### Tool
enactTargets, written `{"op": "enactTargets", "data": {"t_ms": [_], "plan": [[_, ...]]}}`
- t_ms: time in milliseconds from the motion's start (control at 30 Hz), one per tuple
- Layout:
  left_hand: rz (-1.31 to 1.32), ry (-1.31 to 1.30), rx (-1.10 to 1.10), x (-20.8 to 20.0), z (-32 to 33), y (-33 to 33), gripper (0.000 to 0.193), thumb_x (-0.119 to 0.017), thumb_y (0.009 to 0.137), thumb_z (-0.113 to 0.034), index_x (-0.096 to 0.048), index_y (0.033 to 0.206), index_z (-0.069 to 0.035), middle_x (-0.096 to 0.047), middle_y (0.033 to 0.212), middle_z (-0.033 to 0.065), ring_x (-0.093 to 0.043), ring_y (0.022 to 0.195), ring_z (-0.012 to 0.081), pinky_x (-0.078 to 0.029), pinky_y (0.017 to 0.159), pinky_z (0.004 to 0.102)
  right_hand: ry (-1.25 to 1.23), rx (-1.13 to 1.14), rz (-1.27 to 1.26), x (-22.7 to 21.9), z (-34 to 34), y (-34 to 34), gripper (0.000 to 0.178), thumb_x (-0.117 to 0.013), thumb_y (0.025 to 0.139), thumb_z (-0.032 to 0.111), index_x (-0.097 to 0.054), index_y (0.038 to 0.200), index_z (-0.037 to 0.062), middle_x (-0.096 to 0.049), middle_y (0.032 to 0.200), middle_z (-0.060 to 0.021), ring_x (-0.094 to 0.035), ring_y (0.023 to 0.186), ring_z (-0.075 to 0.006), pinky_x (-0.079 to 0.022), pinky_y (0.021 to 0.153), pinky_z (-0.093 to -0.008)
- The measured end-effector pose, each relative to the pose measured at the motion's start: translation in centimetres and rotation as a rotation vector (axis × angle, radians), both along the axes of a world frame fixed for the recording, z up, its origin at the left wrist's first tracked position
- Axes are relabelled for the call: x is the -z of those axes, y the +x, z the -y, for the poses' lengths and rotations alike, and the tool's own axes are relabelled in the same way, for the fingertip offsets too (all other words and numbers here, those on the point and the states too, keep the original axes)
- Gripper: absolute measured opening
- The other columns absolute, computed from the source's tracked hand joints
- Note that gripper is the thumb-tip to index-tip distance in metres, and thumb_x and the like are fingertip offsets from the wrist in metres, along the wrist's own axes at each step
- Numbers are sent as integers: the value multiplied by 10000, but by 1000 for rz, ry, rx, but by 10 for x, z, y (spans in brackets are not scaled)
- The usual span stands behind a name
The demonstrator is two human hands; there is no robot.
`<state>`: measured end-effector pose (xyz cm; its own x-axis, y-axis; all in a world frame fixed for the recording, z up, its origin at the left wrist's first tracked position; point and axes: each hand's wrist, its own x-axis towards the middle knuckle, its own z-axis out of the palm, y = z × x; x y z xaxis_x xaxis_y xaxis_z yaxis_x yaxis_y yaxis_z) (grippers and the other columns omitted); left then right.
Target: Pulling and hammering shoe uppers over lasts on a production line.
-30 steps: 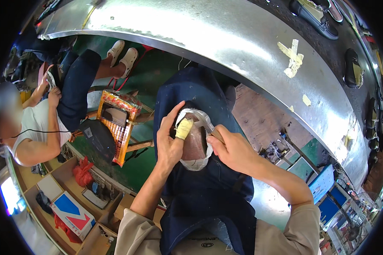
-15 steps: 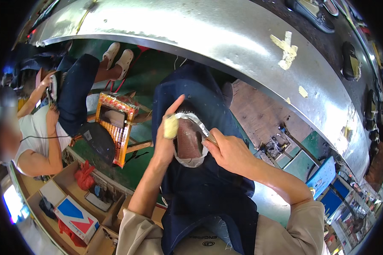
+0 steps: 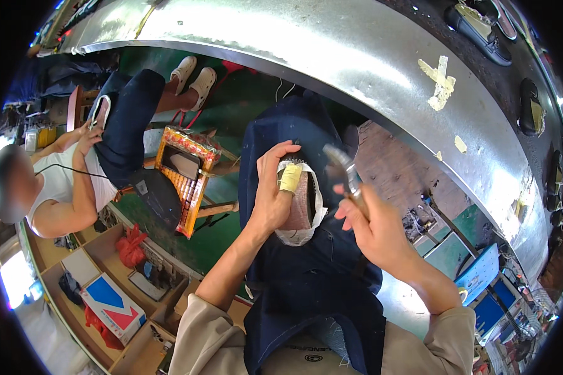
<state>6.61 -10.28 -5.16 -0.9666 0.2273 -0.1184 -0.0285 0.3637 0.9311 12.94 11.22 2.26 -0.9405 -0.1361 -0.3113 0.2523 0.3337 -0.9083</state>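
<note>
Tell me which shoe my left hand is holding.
The white-edged shoe over your lap, brownish in the middle; your left hand clasps it. Dark shoes lie on the bench, and the co-worker seems to hold another.

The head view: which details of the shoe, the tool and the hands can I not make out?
Tool, head view: top end blurred; part of its handle is covered by the right hand.
Shoe, head view: left edge partly hidden by the left hand; the side facing the lap is out of sight.
Left thumb tip, head view: covered by the yellow wrap.
</note>
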Motion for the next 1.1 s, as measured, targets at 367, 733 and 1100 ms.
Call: {"op": "enactTargets", "data": {"t_ms": [367,733,1100], "plan": [[-57,33,36,0,0,-5,419,-491,929,-84,-571,1339,-53,-518,1439,195,-421,1350,360,-314,1170,432,127,63,-120,18,31,-27,265,-585,1037,260,-527,1095,8,-671,734,-236,-669,688,-462,-501,613,-537],[-460,188,281,-55,53,110,319,-750,910,-293,-735,1223,-228,-465,1505,258,-529,1315,444,-491,1061,523,-527,153,267,9,11,15,173,-626,1024,153,-574,1070,-6,-667,809,-47,-613,652,-78,-477,588,-243],[-509,40,263,-54,48,92,479,-829,804,-142,-722,1260,-243,-532,1440,244,-615,1184,412,-547,963,459,-396,148,420,19,23,13,230,-562,1086,223,-576,1153,4,-632,846,-35,-610,708,-87,-489,651,-257]]}}
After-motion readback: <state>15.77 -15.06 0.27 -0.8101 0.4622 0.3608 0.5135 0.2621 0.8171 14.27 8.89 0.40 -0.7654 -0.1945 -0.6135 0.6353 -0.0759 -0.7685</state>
